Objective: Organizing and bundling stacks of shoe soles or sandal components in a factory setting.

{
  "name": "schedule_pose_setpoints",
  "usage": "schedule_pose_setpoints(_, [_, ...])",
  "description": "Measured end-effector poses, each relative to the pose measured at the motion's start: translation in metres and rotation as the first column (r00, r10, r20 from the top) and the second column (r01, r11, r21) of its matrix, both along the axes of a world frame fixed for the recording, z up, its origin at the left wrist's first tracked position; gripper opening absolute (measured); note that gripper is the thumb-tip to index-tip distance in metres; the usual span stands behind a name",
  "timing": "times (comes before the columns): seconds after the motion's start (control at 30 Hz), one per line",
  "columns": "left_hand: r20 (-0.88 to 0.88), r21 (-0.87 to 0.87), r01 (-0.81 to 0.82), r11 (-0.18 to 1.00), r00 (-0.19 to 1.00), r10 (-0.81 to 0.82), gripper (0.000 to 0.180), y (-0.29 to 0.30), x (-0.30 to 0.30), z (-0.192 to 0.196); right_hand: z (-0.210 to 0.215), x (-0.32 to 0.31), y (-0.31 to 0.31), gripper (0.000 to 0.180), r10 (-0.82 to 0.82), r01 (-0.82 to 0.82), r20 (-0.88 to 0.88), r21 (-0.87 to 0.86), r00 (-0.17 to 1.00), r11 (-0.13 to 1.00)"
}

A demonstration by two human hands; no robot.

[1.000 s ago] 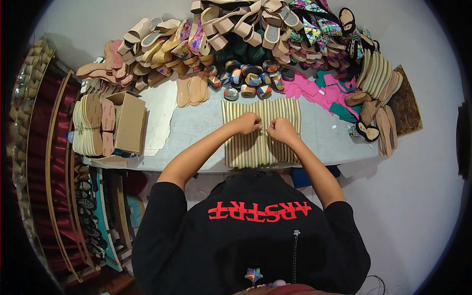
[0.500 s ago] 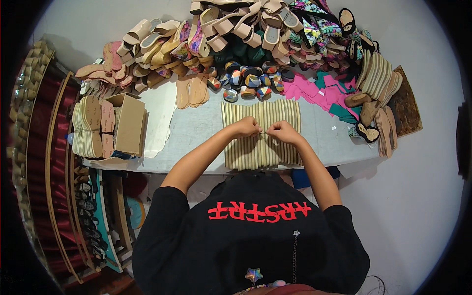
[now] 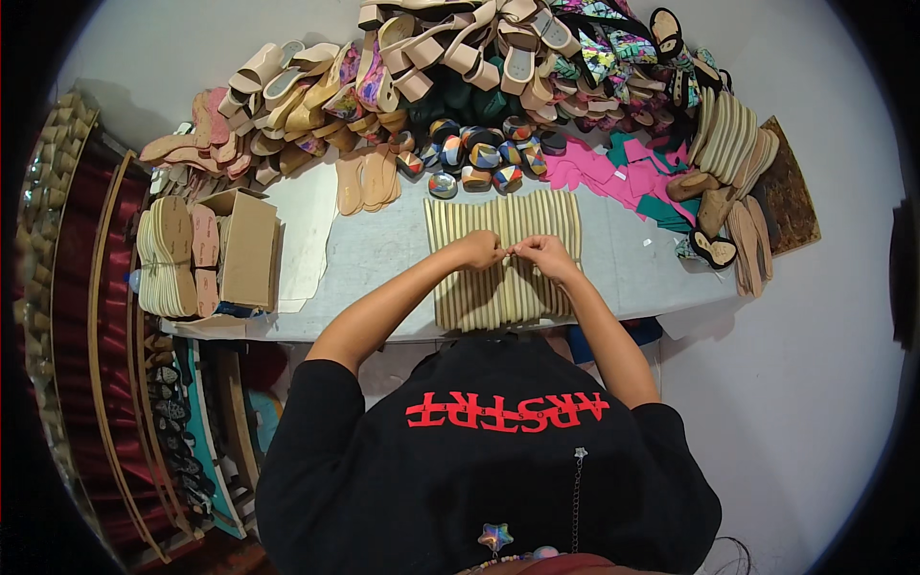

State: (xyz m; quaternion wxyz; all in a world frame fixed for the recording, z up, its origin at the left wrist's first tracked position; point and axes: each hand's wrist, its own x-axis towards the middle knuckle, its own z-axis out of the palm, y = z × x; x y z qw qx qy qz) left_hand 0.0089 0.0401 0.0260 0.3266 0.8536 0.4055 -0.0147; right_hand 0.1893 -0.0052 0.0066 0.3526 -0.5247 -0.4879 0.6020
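Before me on the table lies a wide bundle of cream and tan insoles (image 3: pixel 556 216), standing on edge side by side. Both hands meet over its middle. My left hand (image 3: pixel 478 251) is closed, its fingertips pinched together. My right hand (image 3: pixel 544 257) pinches too, its fingertips almost touching those of the left. A thin cord seems to run between the fingertips across the bundle, but it is too small to make out clearly.
Sandals (image 3: pixel 422 57) are heaped along the wall, with patterned heels (image 3: pixel 484 153) before them. Pink fabric pieces (image 3: pixel 594 172) lie right of these, near tied insoles (image 3: pixel 733 134). At left stand a cardboard box (image 3: pixel 251 259) and another insole stack (image 3: pixel 165 259). Loose tan insoles (image 3: pixel 369 182) lie behind.
My hands have drawn slightly closer together over the bundle, the right fingertips moving toward the left ones. The whole view has shifted a little. The bundle stays in place.
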Motion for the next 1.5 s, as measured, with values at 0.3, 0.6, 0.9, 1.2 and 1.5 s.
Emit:
schedule_pose_setpoints(0.3, [0.276, -0.631, -0.140, 0.763, 0.879, 0.390, 0.016, 0.000, -0.013, -0.011, -0.003, -0.003, -0.005, 0.017, 0.017, -0.038, 0.193, 0.106, 0.981, 0.994])
schedule_pose_setpoints(0.6, [0.438, -0.450, -0.246, 0.858, 0.777, 0.452, 0.009, -0.026, -0.013, -0.008, -0.007, -0.010, -0.013, 0.014, -0.098, 0.055, 0.207, 0.205, 0.973, 0.977])
schedule_pose_setpoints(0.9, [0.597, -0.490, -0.253, 0.835, 0.600, 0.532, 0.012, -0.044, -0.008, -0.014, -0.008, -0.018, -0.018, 0.013, -0.223, 0.194, 0.115, 0.222, 0.968, 0.956])
schedule_pose_setpoints(1.2, [0.665, -0.495, -0.251, 0.832, 0.507, 0.548, 0.012, -0.048, -0.004, -0.023, -0.014, -0.021, -0.019, 0.013, -0.283, 0.246, 0.110, 0.263, 0.953, 0.933])
schedule_pose_setpoints(1.5, [0.653, -0.451, -0.305, 0.839, 0.528, 0.543, 0.012, -0.050, 0.000, -0.020, -0.013, -0.021, -0.023, 0.013, -0.306, 0.260, 0.140, 0.272, 0.942, 0.926])
